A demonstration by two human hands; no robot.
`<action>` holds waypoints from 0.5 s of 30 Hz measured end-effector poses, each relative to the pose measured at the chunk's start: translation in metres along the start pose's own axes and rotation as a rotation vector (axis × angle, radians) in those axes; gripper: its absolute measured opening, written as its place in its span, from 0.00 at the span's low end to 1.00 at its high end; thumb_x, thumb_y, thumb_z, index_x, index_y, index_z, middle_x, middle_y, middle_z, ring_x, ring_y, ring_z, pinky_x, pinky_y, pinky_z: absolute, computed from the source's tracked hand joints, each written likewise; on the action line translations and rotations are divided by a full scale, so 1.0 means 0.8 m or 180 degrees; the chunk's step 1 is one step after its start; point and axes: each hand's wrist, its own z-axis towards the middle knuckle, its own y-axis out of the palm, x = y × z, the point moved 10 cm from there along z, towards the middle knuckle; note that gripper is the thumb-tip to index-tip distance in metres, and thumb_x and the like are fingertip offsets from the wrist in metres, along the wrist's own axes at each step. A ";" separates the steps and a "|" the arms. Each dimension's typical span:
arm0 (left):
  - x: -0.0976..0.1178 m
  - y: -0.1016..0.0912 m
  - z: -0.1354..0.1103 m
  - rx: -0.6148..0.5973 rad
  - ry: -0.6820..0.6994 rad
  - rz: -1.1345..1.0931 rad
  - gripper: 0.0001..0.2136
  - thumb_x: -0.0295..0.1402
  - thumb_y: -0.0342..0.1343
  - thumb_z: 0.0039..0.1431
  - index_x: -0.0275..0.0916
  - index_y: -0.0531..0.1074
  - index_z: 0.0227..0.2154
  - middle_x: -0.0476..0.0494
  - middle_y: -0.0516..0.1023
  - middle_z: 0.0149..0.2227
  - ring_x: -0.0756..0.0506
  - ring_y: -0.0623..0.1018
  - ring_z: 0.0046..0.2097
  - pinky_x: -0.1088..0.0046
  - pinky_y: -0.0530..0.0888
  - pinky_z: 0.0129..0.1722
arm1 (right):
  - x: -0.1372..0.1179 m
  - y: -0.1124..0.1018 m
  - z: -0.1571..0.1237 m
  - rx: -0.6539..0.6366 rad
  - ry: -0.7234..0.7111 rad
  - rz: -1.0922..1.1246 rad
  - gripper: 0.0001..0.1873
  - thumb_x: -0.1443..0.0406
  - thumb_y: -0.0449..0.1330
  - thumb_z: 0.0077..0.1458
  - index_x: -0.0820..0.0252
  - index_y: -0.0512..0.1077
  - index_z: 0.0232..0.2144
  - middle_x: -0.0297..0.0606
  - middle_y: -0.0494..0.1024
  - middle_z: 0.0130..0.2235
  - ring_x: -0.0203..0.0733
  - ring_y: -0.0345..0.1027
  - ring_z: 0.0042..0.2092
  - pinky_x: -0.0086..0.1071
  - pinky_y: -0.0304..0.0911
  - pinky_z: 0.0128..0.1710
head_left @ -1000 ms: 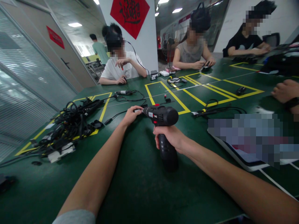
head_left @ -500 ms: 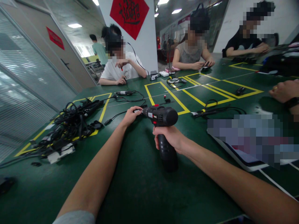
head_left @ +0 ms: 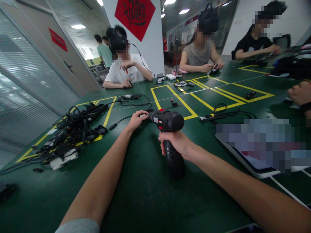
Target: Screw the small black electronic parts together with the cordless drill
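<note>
Got a cordless drill (head_left: 167,120) here, black with red trim, standing grip-down with its nose pointing left. It sits out in front of the person, over a green work table (head_left: 145,200). The right hand (head_left: 173,144) is wrapped firmly around the top of the grip, just under the body. The bottom of the drill is right at the tabletop, but I can't tell if it's actually resting there.

The left hand (head_left: 137,120) is closed around the front end, fingers pinched at the chuck. Something small and silver pokes out there, but it's too tiny to make out. A thin black cable (head_left: 123,119) runs along the table just beside that hand.

To the left, there's a big tangle of black cables (head_left: 73,129) lying on yellow tape lines (head_left: 107,113). To the right, there's a smaller cable bundle (head_left: 225,115) and a pixelated tablet (head_left: 252,155). A co-worker's hand (head_left: 300,94) with a black wrist strap (head_left: 305,107) comes in at the right edge. Across the table, three co-workers are busy with small items, and one in a white shirt (head_left: 123,72) has something red-tipped in hand.
</note>
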 end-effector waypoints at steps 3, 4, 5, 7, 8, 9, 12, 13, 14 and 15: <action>0.003 0.000 -0.001 0.0007 0.0034 0.0003 0.14 0.38 0.60 0.48 0.40 0.79 0.39 0.43 0.80 0.45 0.41 0.76 0.47 0.62 0.69 0.55 | 0.000 0.000 0.000 -0.0006 -0.0034 -0.0020 0.04 0.66 0.60 0.44 0.60 0.68 0.22 0.36 0.71 0.18 0.39 0.66 0.19 0.33 0.63 0.23; 0.004 -0.001 -0.001 0.0013 0.0044 0.0001 0.14 0.38 0.60 0.48 0.40 0.79 0.38 0.43 0.80 0.45 0.41 0.76 0.47 0.62 0.69 0.55 | 0.000 0.000 0.001 -0.0011 -0.0041 -0.0025 0.04 0.66 0.60 0.44 0.60 0.68 0.22 0.36 0.71 0.17 0.39 0.66 0.19 0.33 0.63 0.23; 0.004 -0.001 -0.001 0.0020 0.0048 0.0001 0.14 0.38 0.60 0.48 0.40 0.79 0.38 0.43 0.80 0.45 0.41 0.76 0.47 0.62 0.69 0.55 | 0.000 0.000 0.001 -0.0008 -0.0044 -0.0024 0.04 0.66 0.60 0.44 0.60 0.68 0.22 0.36 0.71 0.17 0.39 0.66 0.19 0.33 0.63 0.23; 0.003 0.000 0.000 0.0018 0.0042 -0.0005 0.14 0.38 0.60 0.48 0.40 0.79 0.38 0.43 0.80 0.45 0.41 0.76 0.48 0.62 0.69 0.56 | -0.001 0.000 0.001 -0.0009 -0.0044 -0.0011 0.03 0.66 0.60 0.44 0.60 0.68 0.22 0.36 0.71 0.17 0.40 0.66 0.19 0.33 0.63 0.23; 0.002 0.000 0.000 0.0012 0.0033 -0.0020 0.14 0.38 0.60 0.48 0.40 0.79 0.38 0.43 0.80 0.45 0.41 0.76 0.48 0.62 0.69 0.55 | 0.000 0.001 0.001 -0.0008 -0.0036 -0.0005 0.03 0.66 0.60 0.43 0.60 0.68 0.22 0.36 0.71 0.17 0.40 0.66 0.19 0.33 0.62 0.23; 0.001 0.001 0.000 0.0005 0.0021 -0.0045 0.15 0.38 0.60 0.48 0.40 0.78 0.39 0.43 0.80 0.44 0.42 0.76 0.47 0.62 0.69 0.55 | -0.001 0.001 0.001 -0.0004 -0.0028 0.0002 0.03 0.66 0.60 0.43 0.60 0.68 0.22 0.35 0.71 0.17 0.40 0.66 0.19 0.33 0.62 0.23; -0.002 0.002 0.001 -0.0018 -0.0027 -0.0111 0.15 0.39 0.60 0.48 0.40 0.78 0.39 0.43 0.80 0.43 0.42 0.76 0.46 0.62 0.70 0.54 | -0.001 0.001 0.000 -0.0005 -0.0002 0.0006 0.03 0.67 0.60 0.43 0.60 0.68 0.22 0.35 0.71 0.17 0.39 0.66 0.19 0.33 0.62 0.23; -0.003 0.002 0.001 -0.0017 -0.0036 -0.0110 0.15 0.39 0.60 0.48 0.40 0.78 0.39 0.43 0.80 0.43 0.42 0.76 0.46 0.62 0.70 0.54 | -0.002 0.002 0.000 -0.0006 -0.0006 0.0005 0.03 0.67 0.60 0.43 0.61 0.68 0.22 0.35 0.71 0.17 0.39 0.66 0.19 0.33 0.62 0.23; -0.002 0.001 0.001 -0.0018 -0.0033 -0.0094 0.15 0.39 0.60 0.48 0.40 0.78 0.39 0.43 0.80 0.44 0.42 0.76 0.46 0.62 0.70 0.54 | -0.003 0.002 0.000 -0.0012 -0.0017 0.0005 0.03 0.67 0.60 0.43 0.61 0.69 0.23 0.35 0.71 0.17 0.39 0.66 0.19 0.33 0.62 0.22; -0.001 0.001 0.001 -0.0013 -0.0018 -0.0076 0.15 0.39 0.60 0.48 0.40 0.78 0.39 0.43 0.80 0.44 0.42 0.76 0.47 0.62 0.70 0.55 | -0.003 0.002 0.000 -0.0013 -0.0026 0.0003 0.03 0.67 0.60 0.43 0.61 0.69 0.23 0.35 0.71 0.17 0.39 0.66 0.19 0.33 0.61 0.22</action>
